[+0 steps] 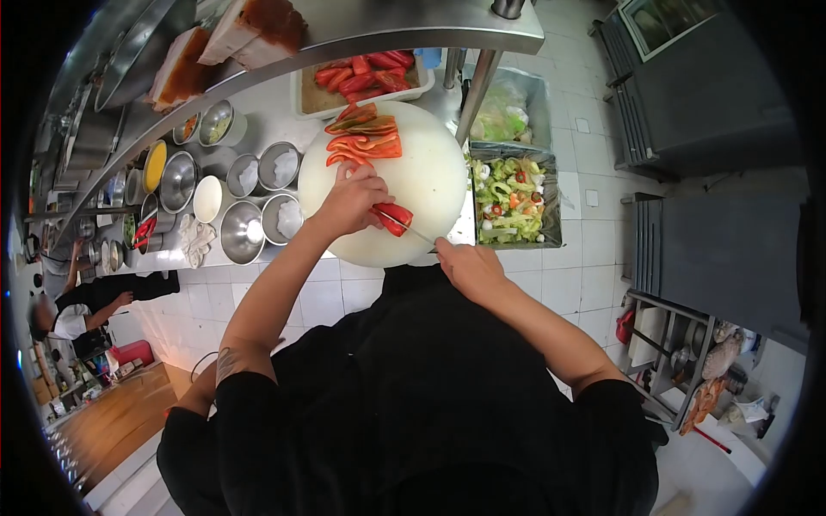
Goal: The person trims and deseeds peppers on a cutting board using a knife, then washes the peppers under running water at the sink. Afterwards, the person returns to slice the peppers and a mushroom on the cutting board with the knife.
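My left hand (351,202) is closed around a red pepper (396,220) and presses it on the round white cutting board (430,155). In my right hand (471,268) is the handle of a knife (422,235), its blade lying against the pepper's cut end. Opened, flattened pepper pieces (370,144) lie in a row on the board beyond my left hand. Whole red peppers (366,76) fill a white tray (305,107) at the board's far side.
Several metal bowls (242,232) and a white cloth (197,241) crowd the counter at left. A scrap bin (516,202) of vegetable trimmings stands right of the board. A steel shelf (413,34) with pieces of meat (254,33) overhangs the counter. Another person (86,314) stands far left.
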{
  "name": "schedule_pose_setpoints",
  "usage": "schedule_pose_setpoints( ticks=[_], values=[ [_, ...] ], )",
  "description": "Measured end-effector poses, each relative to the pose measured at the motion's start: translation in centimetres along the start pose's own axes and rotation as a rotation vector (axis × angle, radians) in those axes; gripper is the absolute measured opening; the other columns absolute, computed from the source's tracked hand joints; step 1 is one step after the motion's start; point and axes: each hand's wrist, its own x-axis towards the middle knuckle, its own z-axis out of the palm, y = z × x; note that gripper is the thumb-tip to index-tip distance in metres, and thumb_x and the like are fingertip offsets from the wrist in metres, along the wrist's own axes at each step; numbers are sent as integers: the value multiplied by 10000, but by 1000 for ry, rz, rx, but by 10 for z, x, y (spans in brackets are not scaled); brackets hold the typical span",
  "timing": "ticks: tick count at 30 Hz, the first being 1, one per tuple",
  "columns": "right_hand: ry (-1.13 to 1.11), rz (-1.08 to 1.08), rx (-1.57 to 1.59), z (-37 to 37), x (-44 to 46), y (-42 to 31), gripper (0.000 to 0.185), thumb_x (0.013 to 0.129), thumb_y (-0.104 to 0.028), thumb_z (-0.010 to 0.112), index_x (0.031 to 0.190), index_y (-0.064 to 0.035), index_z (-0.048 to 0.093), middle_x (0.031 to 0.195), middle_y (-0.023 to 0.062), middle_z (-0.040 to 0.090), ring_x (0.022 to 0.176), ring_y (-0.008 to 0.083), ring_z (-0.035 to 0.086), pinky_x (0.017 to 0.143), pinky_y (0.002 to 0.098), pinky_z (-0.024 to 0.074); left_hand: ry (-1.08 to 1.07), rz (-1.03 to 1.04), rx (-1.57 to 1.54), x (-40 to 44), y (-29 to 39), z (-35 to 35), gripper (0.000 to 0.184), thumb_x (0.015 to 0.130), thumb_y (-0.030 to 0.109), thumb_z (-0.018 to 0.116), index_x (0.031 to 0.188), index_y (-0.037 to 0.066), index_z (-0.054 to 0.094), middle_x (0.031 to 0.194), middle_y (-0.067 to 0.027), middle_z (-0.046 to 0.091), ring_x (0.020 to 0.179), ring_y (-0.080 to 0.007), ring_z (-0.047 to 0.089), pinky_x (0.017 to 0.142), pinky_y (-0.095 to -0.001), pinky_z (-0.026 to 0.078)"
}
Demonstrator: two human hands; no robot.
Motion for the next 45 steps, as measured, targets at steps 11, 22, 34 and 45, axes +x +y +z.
schedule_pose_setpoints(
  ticks=[11,22,34,45],
  values=[
    [-20,18,-5,-9,-1,-4,100,1013,-131,561,1057,-41,559,721,202,701,708,438,715,620,558,535,-12,29,-178,0,-11,-13,584,610,228,979,1164,152,812,1158,26,733,1212,-233,590,1084,-430,393],
    [-180,128,-75,-26,-4,-3,152,1008,-139,552,1143,-73,575,796,208,732,785,442,733,687,576,552,65,74,-38,-3,-8,-4,495,632,195,965,1101,147,812,1130,30,722,1202,-218,593,1090,-470,367],
    [298,199,37,-35,8,21,597,1023,-139,637,1591,-84,460,1095,234,686,877,440,711,732,551,572,277,-418,-423,-69,-28,19,518,842,199,911,1313,82,727,1028,-104,675,912,-269,674,829,-384,543],
    [506,-95,38,-21,96,-11,370,933,-112,755,1296,-67,696,1242,181,599,994,372,687,830,455,584,413,-607,-631,-60,-41,35,290,1053,250,716,1150,-18,774,991,-138,740,913,-207,735,791,-330,575]
  ],
)
